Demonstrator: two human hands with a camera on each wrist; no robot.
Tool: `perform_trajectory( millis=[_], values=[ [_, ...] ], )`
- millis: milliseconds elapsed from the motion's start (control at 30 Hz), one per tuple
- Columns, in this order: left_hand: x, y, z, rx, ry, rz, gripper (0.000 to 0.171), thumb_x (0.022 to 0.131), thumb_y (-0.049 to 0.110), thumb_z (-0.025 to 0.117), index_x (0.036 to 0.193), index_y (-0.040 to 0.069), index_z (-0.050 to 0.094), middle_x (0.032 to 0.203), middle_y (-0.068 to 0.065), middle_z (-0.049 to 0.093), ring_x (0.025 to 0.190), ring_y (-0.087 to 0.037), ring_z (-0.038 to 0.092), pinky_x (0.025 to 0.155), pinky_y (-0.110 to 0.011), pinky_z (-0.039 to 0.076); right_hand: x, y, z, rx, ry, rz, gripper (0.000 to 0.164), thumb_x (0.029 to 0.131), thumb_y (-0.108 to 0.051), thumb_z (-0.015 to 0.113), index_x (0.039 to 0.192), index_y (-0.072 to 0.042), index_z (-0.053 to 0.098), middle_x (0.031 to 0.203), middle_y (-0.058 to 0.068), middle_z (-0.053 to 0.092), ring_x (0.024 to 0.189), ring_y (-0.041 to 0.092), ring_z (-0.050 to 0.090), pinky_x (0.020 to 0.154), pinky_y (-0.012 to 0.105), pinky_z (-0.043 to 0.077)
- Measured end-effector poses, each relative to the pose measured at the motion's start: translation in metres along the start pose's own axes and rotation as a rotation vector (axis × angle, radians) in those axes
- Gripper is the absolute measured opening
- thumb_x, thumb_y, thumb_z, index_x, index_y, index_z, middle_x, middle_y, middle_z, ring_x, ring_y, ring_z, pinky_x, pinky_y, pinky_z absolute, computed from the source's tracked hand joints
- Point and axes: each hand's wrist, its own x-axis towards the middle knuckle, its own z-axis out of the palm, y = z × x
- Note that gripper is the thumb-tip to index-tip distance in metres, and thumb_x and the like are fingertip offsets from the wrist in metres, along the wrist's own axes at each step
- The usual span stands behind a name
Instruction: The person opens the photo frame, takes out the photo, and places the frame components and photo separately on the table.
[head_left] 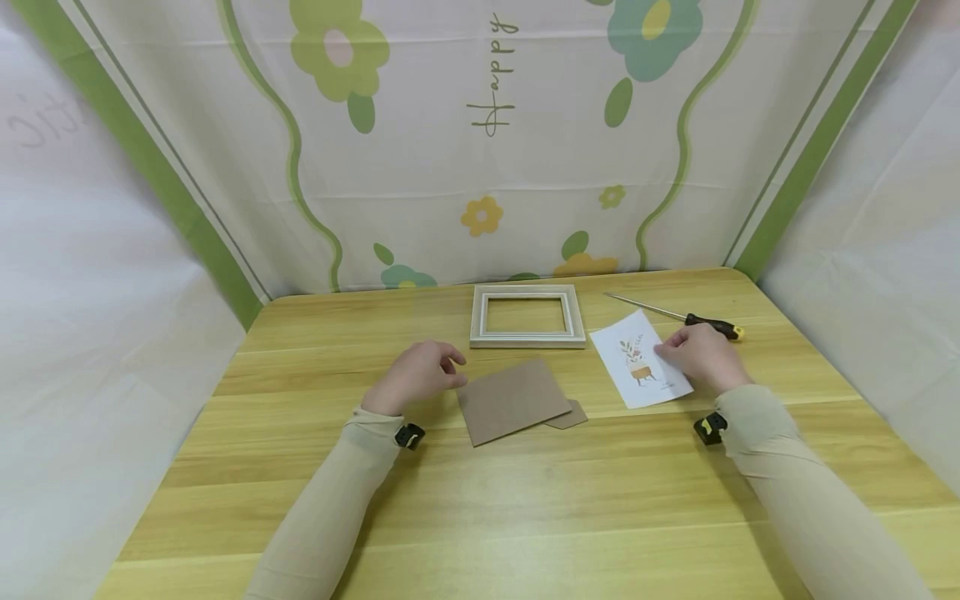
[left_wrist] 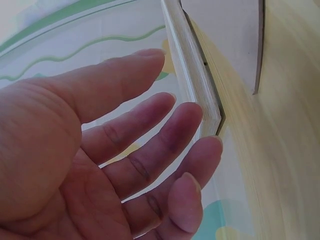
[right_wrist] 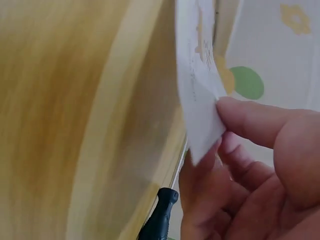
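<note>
A white printed card (head_left: 636, 362) with a potted-plant drawing is pinched at its right edge by my right hand (head_left: 703, 357), thumb on its face and fingers behind it in the right wrist view. My left hand (head_left: 420, 375) holds nothing; in the left wrist view its fingers are loosely bent and spread. Close beside that hand lies a brown backing board (head_left: 513, 402), with a small brown flap (head_left: 567, 415) sticking out at its lower right. Behind the board rests a whitish picture frame (head_left: 528, 342), its opening showing the wood below.
A screwdriver (head_left: 675, 315) with a black and yellow handle lies at the back right, just beyond my right hand. The wooden table (head_left: 510, 533) ends at a flower-printed cloth (head_left: 420, 167) hanging behind it. White cloth hangs on both sides.
</note>
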Motion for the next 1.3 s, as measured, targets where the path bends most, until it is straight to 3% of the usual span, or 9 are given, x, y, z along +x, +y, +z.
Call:
perform_trajectory(
  millis=[167,400,667,867,1100,1267,1300],
  values=[
    [-0.001,0.002,0.001,-0.01,-0.012,-0.002,0.032,0.089,0.021,0.076,0.117,0.005,0.071,0.093,-0.001,0.069,0.084,-0.017,0.062,0.076,-0.035,0.052,0.005,0.0,0.002,-0.09,-0.05,0.008,0.038,0.093,-0.035,0.067,0.1,0.003,0.071,0.098,0.017,0.069,0.08,0.028,0.061,0.067,0.042,0.045],
    [-0.001,0.004,0.003,-0.017,-0.025,-0.008,0.032,0.089,0.022,0.076,0.116,0.006,0.071,0.092,0.0,0.068,0.083,-0.016,0.061,0.075,-0.034,0.052,0.008,0.001,0.004,-0.162,-0.051,0.02,0.033,0.089,-0.036,0.07,0.087,-0.003,0.066,0.086,0.01,0.066,0.076,0.026,0.059,0.062,0.038,0.044],
    [-0.005,0.011,0.004,-0.004,-0.032,0.015,0.032,0.089,0.02,0.075,0.117,0.006,0.071,0.094,-0.001,0.068,0.085,-0.016,0.062,0.079,-0.035,0.052,0.009,0.001,0.006,-0.152,-0.052,0.0,0.029,0.09,-0.032,0.069,0.081,-0.005,0.063,0.079,0.008,0.062,0.072,0.024,0.055,0.062,0.036,0.042],
    [-0.009,0.019,0.007,-0.019,-0.058,0.077,0.031,0.09,0.018,0.075,0.117,0.005,0.071,0.095,-0.002,0.068,0.083,-0.016,0.061,0.077,-0.035,0.052,0.007,-0.002,0.007,-0.151,-0.07,-0.008,0.028,0.091,-0.028,0.067,0.074,-0.008,0.058,0.072,0.006,0.056,0.066,0.022,0.05,0.06,0.035,0.039],
    [-0.011,0.028,0.013,-0.028,-0.091,0.155,0.033,0.089,0.018,0.075,0.119,0.005,0.07,0.099,-0.003,0.068,0.086,-0.015,0.061,0.076,-0.034,0.052,-0.002,-0.014,-0.003,-0.083,-0.059,-0.011,0.027,0.095,-0.026,0.064,0.078,-0.007,0.055,0.075,0.007,0.053,0.071,0.025,0.05,0.064,0.037,0.038],
    [-0.013,0.038,0.021,0.052,-0.118,0.181,0.036,0.089,0.022,0.075,0.122,0.007,0.07,0.109,-0.007,0.071,0.098,-0.021,0.065,0.084,-0.037,0.053,-0.013,-0.03,-0.011,-0.032,-0.06,-0.02,0.031,0.095,-0.034,0.065,0.083,-0.009,0.052,0.079,0.007,0.051,0.073,0.024,0.048,0.062,0.036,0.036],
    [-0.012,0.039,0.024,0.08,-0.126,0.191,0.037,0.09,0.021,0.075,0.123,0.007,0.069,0.105,-0.009,0.071,0.095,-0.022,0.065,0.082,-0.038,0.053,-0.016,-0.033,-0.011,-0.025,-0.062,-0.032,0.031,0.094,-0.035,0.066,0.084,-0.008,0.052,0.079,0.006,0.051,0.072,0.024,0.047,0.061,0.035,0.036]
  ],
)
